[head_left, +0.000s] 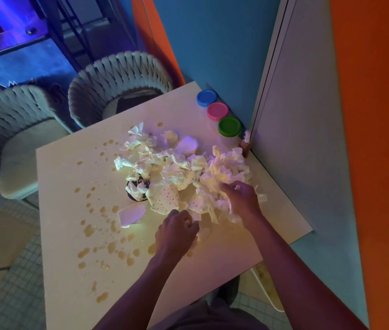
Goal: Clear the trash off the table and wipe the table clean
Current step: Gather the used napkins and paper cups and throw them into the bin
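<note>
Right now the trash [176,170], crumpled napkins and dotted paper cups, lies heaped mid-table [69,270], with brown drips [88,231] spread to its left. The right hand [241,198] clutches a wad of napkins at the heap's right edge; the left hand [176,232] is curled around a small scrap near the front. Dragging loose paper through the drips could smear them wider, and a hasty sweep might knock the three lidded tubs [229,126] by the wall. No legible writing; a logo at far left is cut off.
</note>
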Demonstrator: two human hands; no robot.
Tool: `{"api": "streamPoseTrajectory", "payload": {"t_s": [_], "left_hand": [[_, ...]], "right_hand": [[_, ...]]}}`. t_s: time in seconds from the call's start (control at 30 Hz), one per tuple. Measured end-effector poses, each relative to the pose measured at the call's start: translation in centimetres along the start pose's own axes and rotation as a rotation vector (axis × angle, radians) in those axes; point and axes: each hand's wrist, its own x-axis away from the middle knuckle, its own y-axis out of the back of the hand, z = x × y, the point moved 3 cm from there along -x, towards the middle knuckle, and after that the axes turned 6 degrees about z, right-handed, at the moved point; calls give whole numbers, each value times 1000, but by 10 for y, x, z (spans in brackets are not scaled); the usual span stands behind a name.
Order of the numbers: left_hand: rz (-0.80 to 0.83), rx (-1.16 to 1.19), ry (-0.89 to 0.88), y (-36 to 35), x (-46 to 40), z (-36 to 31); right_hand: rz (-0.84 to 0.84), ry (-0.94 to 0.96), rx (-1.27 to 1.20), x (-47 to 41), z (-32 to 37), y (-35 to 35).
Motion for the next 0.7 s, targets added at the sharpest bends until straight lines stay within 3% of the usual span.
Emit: {"api": "streamPoseTrajectory", "payload": {"t_s": [0.33,0.7], "left_hand": [[-6,11,-45,-1,0,-8],[53,-43,-88,-9,0,-20]], "right_hand": [[-77,-31,-157,12,4,19],[-50,-114,-322,27,-13,44]]}}
